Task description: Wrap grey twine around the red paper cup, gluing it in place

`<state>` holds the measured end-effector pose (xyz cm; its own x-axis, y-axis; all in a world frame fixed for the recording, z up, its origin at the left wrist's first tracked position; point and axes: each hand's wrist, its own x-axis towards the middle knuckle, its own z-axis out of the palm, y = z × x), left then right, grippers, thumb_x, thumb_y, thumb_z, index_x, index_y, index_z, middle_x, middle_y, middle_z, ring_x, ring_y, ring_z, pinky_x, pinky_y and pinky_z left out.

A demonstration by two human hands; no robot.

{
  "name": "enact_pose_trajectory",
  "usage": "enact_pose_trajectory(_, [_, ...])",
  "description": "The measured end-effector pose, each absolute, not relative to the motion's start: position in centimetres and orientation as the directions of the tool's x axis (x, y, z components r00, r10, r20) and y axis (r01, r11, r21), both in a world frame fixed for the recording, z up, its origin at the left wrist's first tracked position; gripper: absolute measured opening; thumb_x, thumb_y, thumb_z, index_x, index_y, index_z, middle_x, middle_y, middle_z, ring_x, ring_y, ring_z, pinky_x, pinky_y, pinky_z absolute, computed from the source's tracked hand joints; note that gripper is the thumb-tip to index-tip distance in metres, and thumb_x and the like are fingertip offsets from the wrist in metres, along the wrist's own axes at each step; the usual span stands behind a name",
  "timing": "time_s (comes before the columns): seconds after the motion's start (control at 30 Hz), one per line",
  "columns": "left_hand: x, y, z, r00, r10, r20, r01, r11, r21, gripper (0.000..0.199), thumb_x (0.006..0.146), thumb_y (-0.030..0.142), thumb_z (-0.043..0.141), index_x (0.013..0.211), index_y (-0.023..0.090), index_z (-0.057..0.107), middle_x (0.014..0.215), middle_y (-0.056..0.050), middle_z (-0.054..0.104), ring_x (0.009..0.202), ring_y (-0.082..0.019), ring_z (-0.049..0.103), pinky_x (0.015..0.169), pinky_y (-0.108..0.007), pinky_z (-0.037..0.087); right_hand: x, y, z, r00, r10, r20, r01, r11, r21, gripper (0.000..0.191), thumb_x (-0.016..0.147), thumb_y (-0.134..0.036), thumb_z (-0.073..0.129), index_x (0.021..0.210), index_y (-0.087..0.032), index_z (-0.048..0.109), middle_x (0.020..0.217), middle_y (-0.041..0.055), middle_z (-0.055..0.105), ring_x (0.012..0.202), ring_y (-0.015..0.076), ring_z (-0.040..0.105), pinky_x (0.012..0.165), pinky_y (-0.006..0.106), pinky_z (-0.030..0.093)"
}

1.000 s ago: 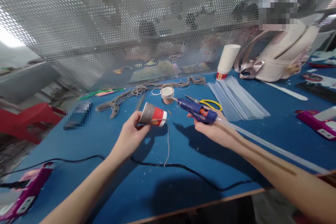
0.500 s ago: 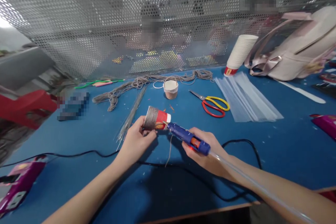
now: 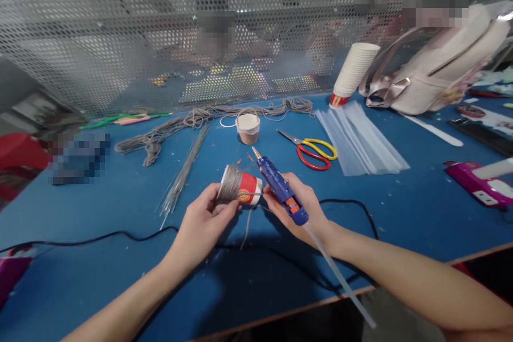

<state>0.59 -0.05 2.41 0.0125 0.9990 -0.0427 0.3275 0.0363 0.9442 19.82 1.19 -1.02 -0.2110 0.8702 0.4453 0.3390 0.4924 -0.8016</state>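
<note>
Left hand has a grip on a red-and-white paper cup, partly wrapped in grey cord, tipped sideways mid-frame. Right hand is wrapped round a blue plastic glue gun just right of it. Metal scissors with red and yellow handles lie right of centre, kinda above that hand.

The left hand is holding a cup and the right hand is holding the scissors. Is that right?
Not quite. The head view shows the right hand holding a glue gun; the scissors lie on the table. The left hand is holding a cup, as you said.
</note>
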Motion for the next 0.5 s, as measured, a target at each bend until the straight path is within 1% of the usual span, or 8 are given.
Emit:
enact_pose_trajectory(0.07, [0.6, 0.0, 2.4, -0.018, 1.000, -0.013, 0.319, 0.018, 0.948, 0.021, 0.072, 0.036, 0.065, 0.083, 0.018, 0.062, 0.073, 0.000, 0.067, 0.068, -0.016, 0.062, 0.064, -0.026, 0.051, 19.7, 0.5, -0.8, -0.207, 0.883, 0.421, 0.351, 0.468, -0.811, 0.011, 0.082, -0.024, 0.059, 0.090, -0.020, 0.053, 0.077, 0.0007, 0.062, 0.066, 0.0129, 0.059, 0.065, 0.024, 0.048])
enact_pose_trajectory(0.13, [0.7, 0.0, 2.3, -0.043, 0.999, 0.001, 0.284, 0.011, 0.959, 0.022, 0.071, 0.036, 0.067, 0.084, 0.018, 0.062, 0.078, -0.001, 0.068, 0.074, -0.017, 0.064, 0.069, -0.028, 0.052, 19.6, -0.1, -0.7, -0.274, 0.850, 0.449, 0.278, 0.517, -0.809, 0.010, 0.083, -0.025, 0.057, 0.090, -0.020, 0.052, 0.079, 0.0021, 0.063, 0.067, 0.0130, 0.060, 0.066, 0.023, 0.049])
enact_pose_trajectory(0.2, [0.9, 0.1, 2.3, -0.068, 0.997, -0.032, 0.209, 0.045, 0.977, 0.025, 0.071, 0.035, 0.068, 0.088, 0.017, 0.062, 0.083, -0.003, 0.070, 0.078, -0.018, 0.065, 0.072, -0.030, 0.053, 19.7, -0.5, -0.6, -0.436, 0.738, 0.515, 0.115, 0.614, -0.781, 0.011, 0.086, -0.028, 0.053, 0.093, -0.020, 0.052, 0.085, 0.0050, 0.064, 0.075, 0.0141, 0.062, 0.069, 0.024, 0.050])
enact_pose_trajectory(0.27, [1.0, 0.1, 2.2, -0.095, 0.994, -0.062, 0.094, 0.071, 0.993, 0.029, 0.070, 0.034, 0.069, 0.091, 0.017, 0.061, 0.087, -0.004, 0.070, 0.078, -0.018, 0.065, 0.073, -0.031, 0.054, 19.7, -0.7, -0.5, -0.618, 0.547, 0.565, -0.036, 0.698, -0.716, 0.017, 0.090, -0.032, 0.046, 0.098, -0.018, 0.051, 0.090, 0.0086, 0.065, 0.083, 0.0156, 0.063, 0.074, 0.026, 0.052])
enact_pose_trajectory(0.33, [0.9, 0.3, 2.1, -0.126, 0.990, -0.061, 0.003, 0.061, 0.998, 0.031, 0.070, 0.034, 0.069, 0.093, 0.016, 0.060, 0.091, -0.005, 0.070, 0.081, -0.018, 0.066, 0.076, -0.031, 0.054, 19.6, -1.0, -0.5, -0.728, 0.352, 0.589, -0.118, 0.781, -0.613, 0.021, 0.095, -0.028, 0.035, 0.102, -0.015, 0.050, 0.093, 0.0116, 0.067, 0.089, 0.0163, 0.064, 0.077, 0.026, 0.052])
enact_pose_trajectory(0.37, [0.9, 0.4, 2.0, -0.140, 0.989, -0.049, -0.017, 0.047, 0.999, 0.031, 0.070, 0.034, 0.069, 0.093, 0.016, 0.059, 0.094, -0.005, 0.070, 0.082, -0.018, 0.066, 0.078, -0.032, 0.054, 19.6, -1.1, -0.5, -0.743, 0.287, 0.605, -0.134, 0.822, -0.554, 0.022, 0.096, -0.024, 0.030, 0.101, -0.015, 0.050, 0.094, 0.0119, 0.068, 0.089, 0.0156, 0.065, 0.078, 0.026, 0.052])
enact_pose_trajectory(0.43, [0.6, 0.6, 1.7, -0.161, 0.987, -0.015, -0.013, 0.014, 1.000, 0.030, 0.071, 0.034, 0.068, 0.093, 0.017, 0.059, 0.095, -0.004, 0.069, 0.084, -0.017, 0.066, 0.080, -0.032, 0.054, 19.7, -1.4, -0.6, -0.739, 0.213, 0.639, -0.147, 0.875, -0.462, 0.024, 0.098, -0.018, 0.026, 0.097, -0.018, 0.050, 0.096, 0.0096, 0.071, 0.085, 0.0134, 0.067, 0.075, 0.023, 0.051])
enact_pose_trajectory(0.5, [0.2, 0.9, 1.5, -0.166, 0.986, 0.022, 0.014, -0.020, 1.000, 0.028, 0.071, 0.032, 0.068, 0.094, 0.017, 0.060, 0.091, -0.003, 0.069, 0.081, -0.016, 0.065, 0.080, -0.031, 0.054, 20.0, -1.5, -0.7, -0.703, 0.235, 0.671, -0.134, 0.883, -0.451, 0.021, 0.098, -0.019, 0.029, 0.096, -0.020, 0.050, 0.096, 0.0064, 0.072, 0.081, 0.0122, 0.068, 0.073, 0.022, 0.052])
